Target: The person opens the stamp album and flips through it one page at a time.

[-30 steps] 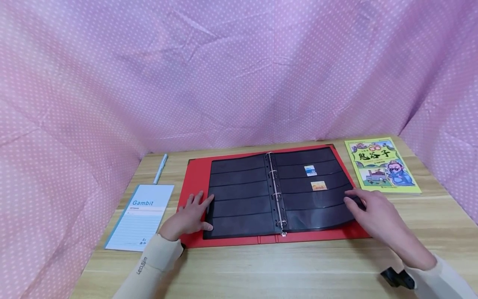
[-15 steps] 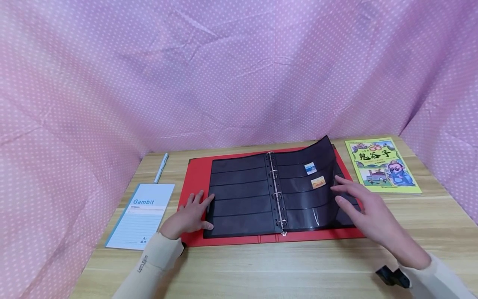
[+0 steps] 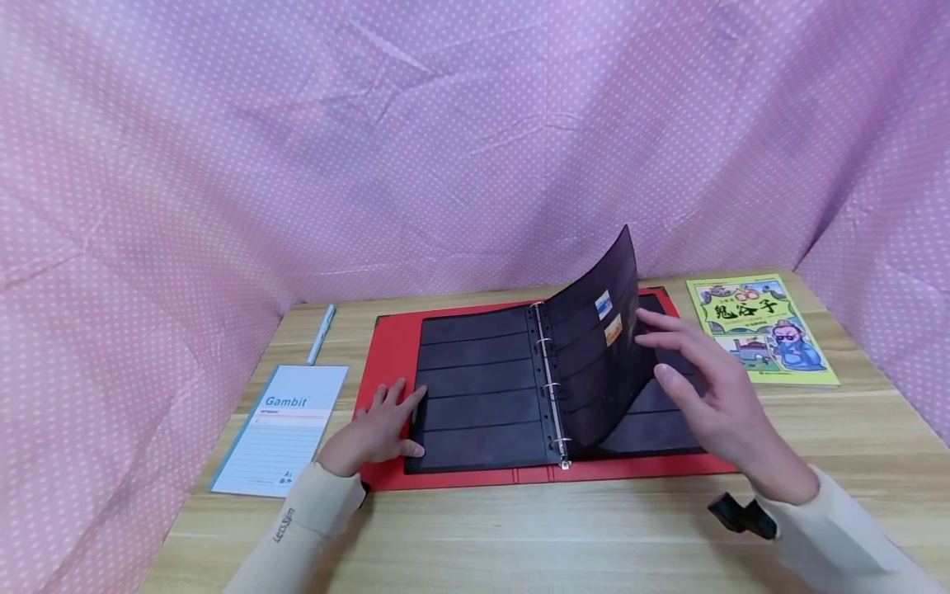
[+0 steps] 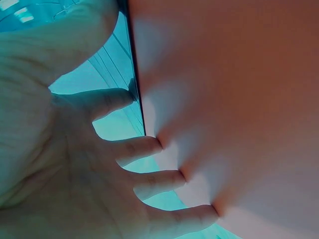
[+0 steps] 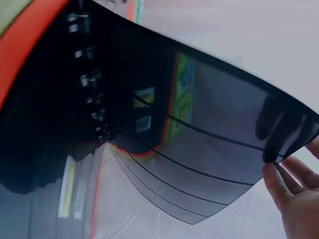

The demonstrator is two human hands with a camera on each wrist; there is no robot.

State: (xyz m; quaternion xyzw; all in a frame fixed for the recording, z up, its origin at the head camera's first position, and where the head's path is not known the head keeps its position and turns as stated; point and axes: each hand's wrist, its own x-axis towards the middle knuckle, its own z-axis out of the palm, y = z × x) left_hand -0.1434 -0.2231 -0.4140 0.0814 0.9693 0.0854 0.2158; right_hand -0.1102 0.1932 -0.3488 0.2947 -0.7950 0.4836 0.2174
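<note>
Where the black page [image 3: 586, 363] curves upward, the right hand [image 3: 711, 392], fingers [image 3: 671, 341] parted, touches its edge.

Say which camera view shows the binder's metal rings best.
The head view: the metal rings show clearly, unblocked, down the middle of the red binder. The right wrist view shows them as blurred glints; in the left wrist view I cannot make them out.

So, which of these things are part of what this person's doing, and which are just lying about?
Part of it:
open red binder
its raised black page, touched by the right hand
two stamp-like pieces on that page
left hand, touching the binder's left side

Apparently just lying about:
"Gambit" notebook
pale blue pen
yellow book
</note>
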